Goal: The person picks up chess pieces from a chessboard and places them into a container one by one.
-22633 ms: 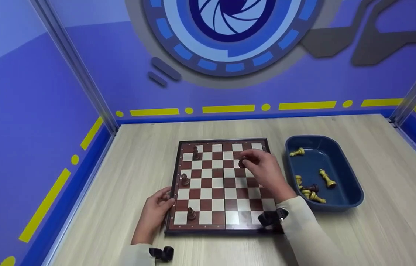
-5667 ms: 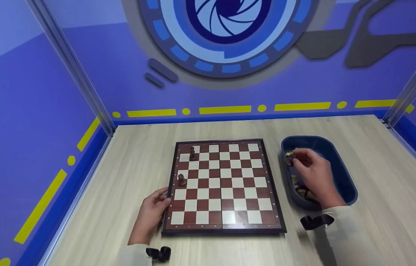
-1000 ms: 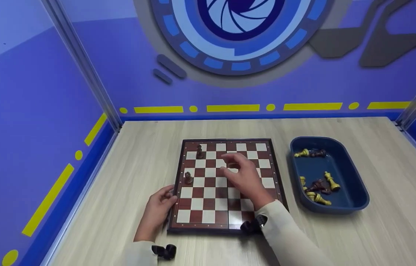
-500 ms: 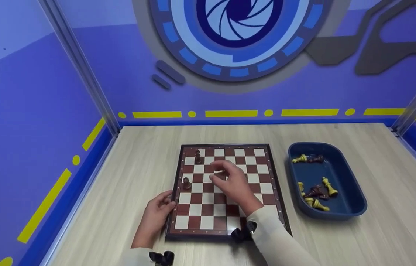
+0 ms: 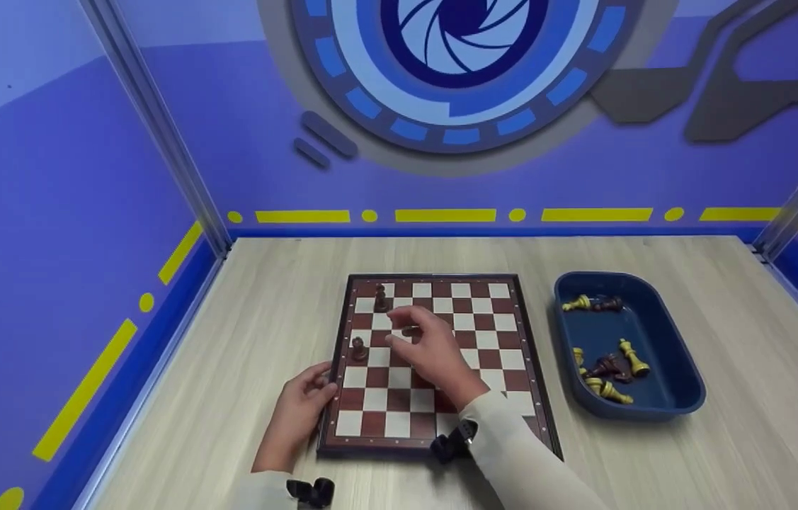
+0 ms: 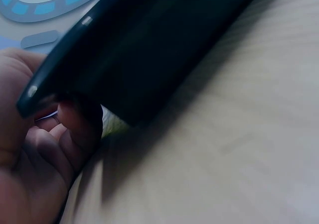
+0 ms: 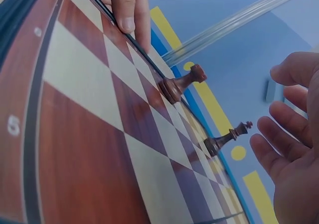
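Your right hand (image 5: 430, 350): fingers loosely spread, empty, over chessboard (image 5: 483, 340), near dark pawn (image 5: 358, 348). Your left hand (image 5: 297, 411) grips board's near-left edge.

In the left wrist view the chessboard (image 6: 149, 50) is a dark blur filling most of the picture, and the left hand (image 6: 35, 154) is cut off at the left edge. From the head camera the right hand (image 5: 430, 350) covers several squares, and the pieces lying in the blue tray (image 5: 682, 397) are too small to tell apart. The right wrist view cuts its own hand off at the right edge.
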A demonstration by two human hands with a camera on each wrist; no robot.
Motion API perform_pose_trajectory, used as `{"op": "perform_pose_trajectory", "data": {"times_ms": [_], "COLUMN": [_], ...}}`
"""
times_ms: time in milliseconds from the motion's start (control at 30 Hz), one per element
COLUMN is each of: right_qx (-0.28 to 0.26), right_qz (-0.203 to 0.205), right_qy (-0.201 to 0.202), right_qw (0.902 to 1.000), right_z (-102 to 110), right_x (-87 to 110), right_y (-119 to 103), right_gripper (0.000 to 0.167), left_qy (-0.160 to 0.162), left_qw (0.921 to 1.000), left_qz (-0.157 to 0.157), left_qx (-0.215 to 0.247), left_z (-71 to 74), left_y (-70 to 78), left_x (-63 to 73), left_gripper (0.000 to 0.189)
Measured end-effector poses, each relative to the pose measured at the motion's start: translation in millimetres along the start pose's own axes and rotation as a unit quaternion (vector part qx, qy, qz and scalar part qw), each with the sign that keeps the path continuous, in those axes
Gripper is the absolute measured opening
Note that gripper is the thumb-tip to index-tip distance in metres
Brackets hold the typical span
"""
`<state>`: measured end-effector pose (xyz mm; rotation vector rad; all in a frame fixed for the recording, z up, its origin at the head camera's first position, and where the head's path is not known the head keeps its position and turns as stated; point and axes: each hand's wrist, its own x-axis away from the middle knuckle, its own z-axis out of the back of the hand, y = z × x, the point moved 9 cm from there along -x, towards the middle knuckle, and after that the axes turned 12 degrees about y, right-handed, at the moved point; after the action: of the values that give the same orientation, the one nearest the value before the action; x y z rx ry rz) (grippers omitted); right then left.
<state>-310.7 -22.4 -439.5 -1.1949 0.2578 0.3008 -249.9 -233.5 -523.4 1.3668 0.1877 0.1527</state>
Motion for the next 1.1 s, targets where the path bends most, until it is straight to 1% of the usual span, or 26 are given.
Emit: {"op": "perform_pose_trajectory", "data": {"times_ms": [133, 167, 300, 433, 633, 733, 800, 967, 1100], "right_qx": [0.006, 0.008, 0.004, -0.003, 0.012, 0.024, 0.028, 0.018, 0.018], "right_qz": [0.013, 0.013, 0.005, -0.002, 0.001, 0.003, 0.001, -0.001, 0.0], "right_qy": [-0.003, -0.005, -0.021, -0.04, -0.057, -0.059, -0.061, -0.067, -0.074], "right_qw": [0.9999, 0.9999, 0.9998, 0.9992, 0.9983, 0.9979, 0.9977, 0.9976, 0.9971], "right_z": [-7, -9, -18, -27, -39, -42, -44, -49, -54], "right_x": [-0.9, -1.0, -1.2, -1.5, -1.2, -1.6, -1.9, -1.2, 1.6], "right_y": [-3, -3, -3, -2, -4, -5, -4, 0, 2], "right_gripper": [0.035, 0.035, 0.037, 0.039, 0.042, 0.041, 0.04, 0.038, 0.038], "left_qy": [0.001, 0.001, 0.006, 0.008, 0.01, 0.006, 0.004, 0.002, -0.001], "left_qw": [1.0, 1.0, 0.9999, 0.9998, 0.9997, 0.9999, 1.0, 1.0, 1.0], "left_qz": [-0.003, -0.007, -0.009, -0.005, -0.002, 0.003, -0.001, -0.009, -0.003], "left_qx": [0.002, 0.001, -0.009, -0.015, -0.02, -0.009, -0.004, 0.001, 0.002], "left_z": [0.2, 0.2, 1.9, 3.3, 4.6, 4.1, 3.2, 1.4, 0.4], "left_y": [1.0, 1.5, 1.6, 2.3, 3.1, 3.3, 3.7, 3.9, 2.2], "left_x": [-1.6, -1.8, -3.0, -3.3, -2.4, -2.2, -2.1, -1.6, 0.6], "left_gripper": [0.045, 0.044, 0.044, 0.045, 0.046, 0.046, 0.045, 0.045, 0.046]}}
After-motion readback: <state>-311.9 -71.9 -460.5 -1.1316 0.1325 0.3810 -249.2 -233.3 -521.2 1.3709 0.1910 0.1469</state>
